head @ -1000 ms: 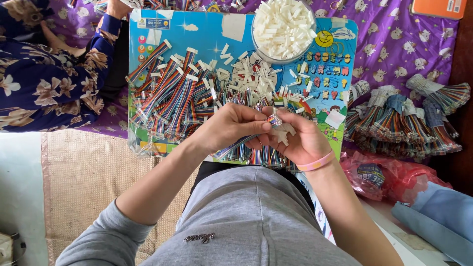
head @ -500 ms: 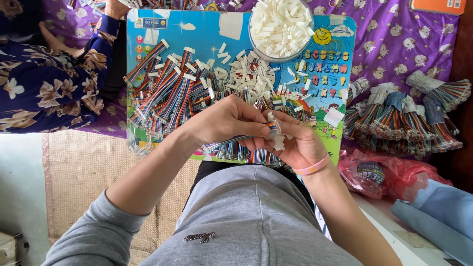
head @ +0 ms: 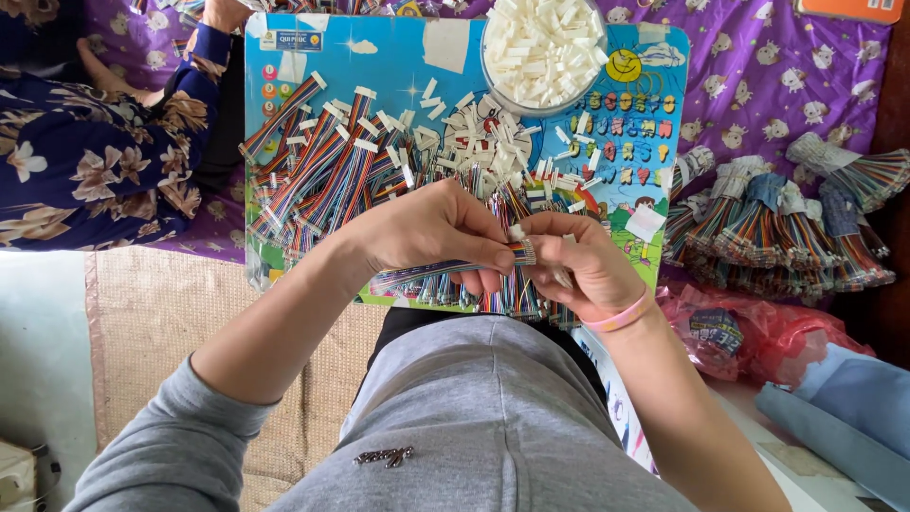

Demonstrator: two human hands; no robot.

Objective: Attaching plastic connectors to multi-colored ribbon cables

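Observation:
My left hand (head: pixel 431 232) pinches a flat multicoloured ribbon cable (head: pixel 427 273) near its bare end. My right hand (head: pixel 586 267), with a pink band on the wrist, holds a small white plastic connector (head: pixel 518 231) against that cable end. Both hands hover over the near edge of a colourful children's picture board (head: pixel 398 57). On the board lie several loose ribbon cables (head: pixel 327 171) with white connectors fitted, and scattered white connectors (head: pixel 474 133). A round bowl (head: pixel 542 47) heaped with white connectors stands at the board's far edge.
Bundled ribbon cables (head: pixel 777 228) lie to the right on a purple patterned cloth (head: pixel 758 66). A red plastic bag (head: pixel 749 327) sits at the right. Another person in a dark floral garment (head: pixel 85 152) sits at the left. A woven mat (head: pixel 161 332) covers the floor.
My hands have drawn closer together and the cable end now meets the white connector. The view has shifted slightly toward the hands.

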